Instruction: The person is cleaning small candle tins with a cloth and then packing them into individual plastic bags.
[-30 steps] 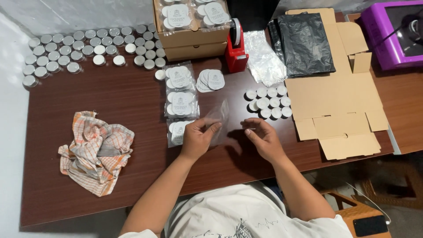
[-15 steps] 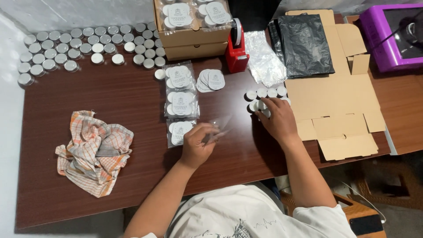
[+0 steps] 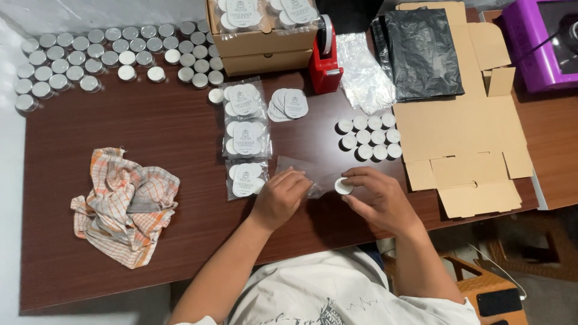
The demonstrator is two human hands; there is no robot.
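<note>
My left hand [image 3: 282, 195] pinched the clear bag [image 3: 304, 174] flat on the table [image 3: 180, 138]; my right hand [image 3: 376, 195] gripped a small white disc [image 3: 344, 186] at its nine o'clock. The bag seemed flimsy and slippery, best held at its mouth; the disc looked light and rigid.

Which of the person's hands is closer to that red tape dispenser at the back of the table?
Right. The right hand lies almost straight in front of the red tape dispenser, holding a small white disc. The left hand sits farther to the left, on a clear bag.

Left hand [image 3: 282, 198] curled, fingertips pinching; right hand [image 3: 378, 197] pinching, palm down.
</note>
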